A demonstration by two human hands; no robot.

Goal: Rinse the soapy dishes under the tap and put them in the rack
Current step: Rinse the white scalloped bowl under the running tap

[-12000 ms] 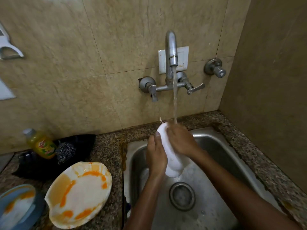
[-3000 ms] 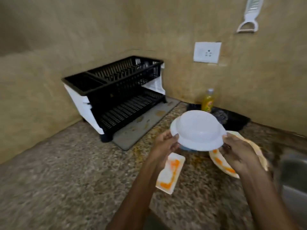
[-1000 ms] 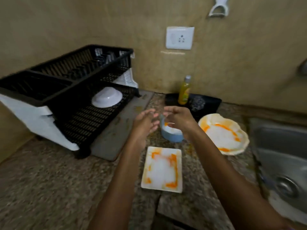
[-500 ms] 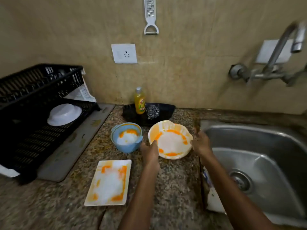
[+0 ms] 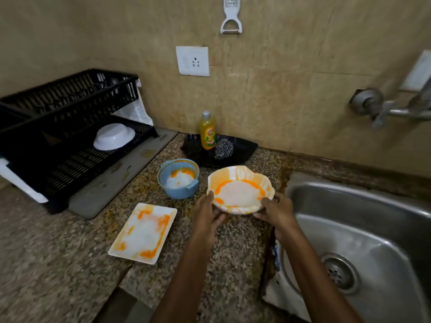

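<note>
A wavy-rimmed plate (image 5: 239,191) smeared with orange and soap foam is held just above the granite counter. My left hand (image 5: 206,212) grips its near left rim and my right hand (image 5: 274,209) grips its near right rim. Left of it stands a soapy blue bowl (image 5: 179,179), and a soapy rectangular white plate (image 5: 143,233) lies nearer to me. A clean white bowl (image 5: 114,137) rests upside down on the lower tier of the black dish rack (image 5: 70,127). The steel sink (image 5: 363,231) is at the right, with the tap (image 5: 396,108) on the wall above it.
A yellow dish-soap bottle (image 5: 207,130) and a steel scrubber (image 5: 223,148) sit on a black tray (image 5: 242,151) by the wall. A grey drip mat (image 5: 112,183) lies under the rack. A socket (image 5: 192,61) and a peeler (image 5: 231,16) are on the wall.
Both hands have closed on the wavy plate's rim and raised it slightly off the counter. The view has shifted a little to the left and closer.
</note>
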